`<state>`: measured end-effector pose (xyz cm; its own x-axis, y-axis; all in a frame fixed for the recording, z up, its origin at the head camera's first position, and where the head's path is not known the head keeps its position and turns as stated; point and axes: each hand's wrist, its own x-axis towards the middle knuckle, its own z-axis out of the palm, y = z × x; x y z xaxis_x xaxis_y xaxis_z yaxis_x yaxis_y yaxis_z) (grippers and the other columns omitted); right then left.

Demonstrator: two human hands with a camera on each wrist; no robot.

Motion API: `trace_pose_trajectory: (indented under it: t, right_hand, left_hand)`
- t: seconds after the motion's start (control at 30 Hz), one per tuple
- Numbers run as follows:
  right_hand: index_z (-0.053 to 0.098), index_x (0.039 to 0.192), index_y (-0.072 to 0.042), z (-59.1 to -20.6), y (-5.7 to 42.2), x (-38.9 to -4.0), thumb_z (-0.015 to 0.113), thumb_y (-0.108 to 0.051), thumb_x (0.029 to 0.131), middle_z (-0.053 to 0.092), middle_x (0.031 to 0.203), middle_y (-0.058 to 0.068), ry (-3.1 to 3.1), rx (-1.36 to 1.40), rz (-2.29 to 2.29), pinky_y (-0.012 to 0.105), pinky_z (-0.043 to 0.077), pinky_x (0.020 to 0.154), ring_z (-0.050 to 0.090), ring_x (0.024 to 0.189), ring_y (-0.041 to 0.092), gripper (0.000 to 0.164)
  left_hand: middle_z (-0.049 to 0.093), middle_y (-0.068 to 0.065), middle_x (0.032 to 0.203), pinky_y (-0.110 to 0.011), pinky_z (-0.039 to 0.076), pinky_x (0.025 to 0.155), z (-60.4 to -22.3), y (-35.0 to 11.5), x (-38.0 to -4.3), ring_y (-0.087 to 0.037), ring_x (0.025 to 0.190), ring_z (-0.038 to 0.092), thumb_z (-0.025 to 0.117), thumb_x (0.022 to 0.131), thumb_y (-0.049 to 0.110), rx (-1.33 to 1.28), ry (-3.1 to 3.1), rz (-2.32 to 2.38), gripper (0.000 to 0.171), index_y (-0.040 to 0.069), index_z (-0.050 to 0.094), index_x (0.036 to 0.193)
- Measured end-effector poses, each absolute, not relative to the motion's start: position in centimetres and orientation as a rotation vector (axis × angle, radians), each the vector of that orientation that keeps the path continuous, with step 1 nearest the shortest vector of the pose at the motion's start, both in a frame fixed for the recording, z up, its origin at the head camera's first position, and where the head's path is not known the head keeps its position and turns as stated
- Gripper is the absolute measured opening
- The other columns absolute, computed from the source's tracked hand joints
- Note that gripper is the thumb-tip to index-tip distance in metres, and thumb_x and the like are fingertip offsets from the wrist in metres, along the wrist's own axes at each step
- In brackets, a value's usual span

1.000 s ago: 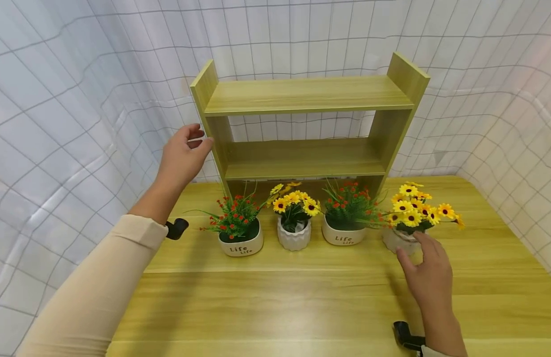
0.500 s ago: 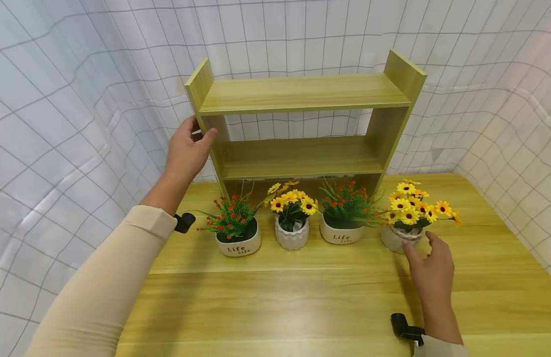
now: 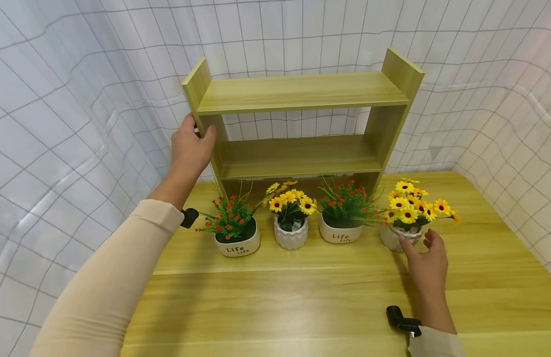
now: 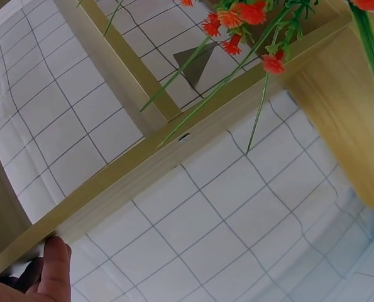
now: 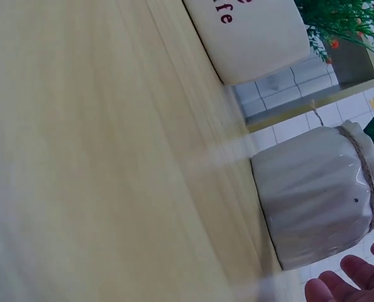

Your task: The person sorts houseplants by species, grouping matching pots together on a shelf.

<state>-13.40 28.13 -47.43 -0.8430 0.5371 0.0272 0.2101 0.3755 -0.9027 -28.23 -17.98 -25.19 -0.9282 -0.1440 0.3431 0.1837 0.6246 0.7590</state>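
Note:
In the head view a wooden desktop shelf (image 3: 302,93) stands at the back of the table. My left hand (image 3: 190,151) grips its left side panel (image 4: 124,173), thumb on the inner face and fingers on the outer. At the right stands a white ribbed flowerpot (image 3: 390,240) with yellow artificial daisies (image 3: 408,206). Around this pot my right hand (image 3: 429,267) is spread, thumb right at the front rim and fingers to its right. The right wrist view shows those fingers (image 5: 359,272) beside the pot's wall, with twine around its neck.
Left of that pot, in a row before the shelf, stand an oval "Life" pot (image 3: 342,234) with red flowers, a white daisy pot (image 3: 291,238) and another red-flowered "Life" pot (image 3: 239,247). A checked curtain (image 3: 489,94) surrounds the wooden table (image 3: 293,302).
My left hand has moved right onto the shelf's side panel and taken hold of it. The right hand has shifted slightly, its fingers drawing from over the daisy pot's rim to its right side.

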Motion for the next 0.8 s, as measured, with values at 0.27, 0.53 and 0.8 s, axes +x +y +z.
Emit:
trace_pose_trajectory:
  t: [0.27,0.53,0.8]
  right_hand:
    - [0.019,0.157,-0.003,-48.0,28.2,-14.2,0.066,-0.041,0.094,0.026,0.158,0.019,-2.237,-0.67,1.61,0.055,0.03,0.111,0.028,0.144,0.037,0.087]
    - [0.021,0.157,-0.005,-48.2,28.1,-14.8,0.067,-0.037,0.094,0.024,0.159,0.017,-2.128,-0.716,1.696,0.053,0.029,0.112,0.023,0.146,0.034,0.084]
    - [0.021,0.156,-0.009,-48.7,28.0,-15.4,0.07,-0.03,0.093,0.027,0.159,0.013,-2.096,-0.688,1.739,0.047,0.032,0.112,0.026,0.145,0.03,0.083]
  left_hand:
    - [0.059,-0.008,0.137,-0.042,0.053,0.087,-25.4,-18.0,-28.8,-0.026,0.114,0.063,0.049,0.1,0.041,-0.027,-2.465,-1.189,0.051,0.013,0.048,0.142]
    - [0.059,-0.01,0.136,-0.043,0.053,0.089,-25.9,-18.2,-29.3,-0.027,0.116,0.062,0.049,0.1,0.038,-0.035,-2.464,-1.177,0.049,0.012,0.049,0.142]
    - [0.061,-0.017,0.131,-0.047,0.053,0.081,-26.2,-18.2,-29.5,-0.032,0.107,0.065,0.043,0.103,0.028,-0.027,-2.483,-1.059,0.042,0.008,0.051,0.139]
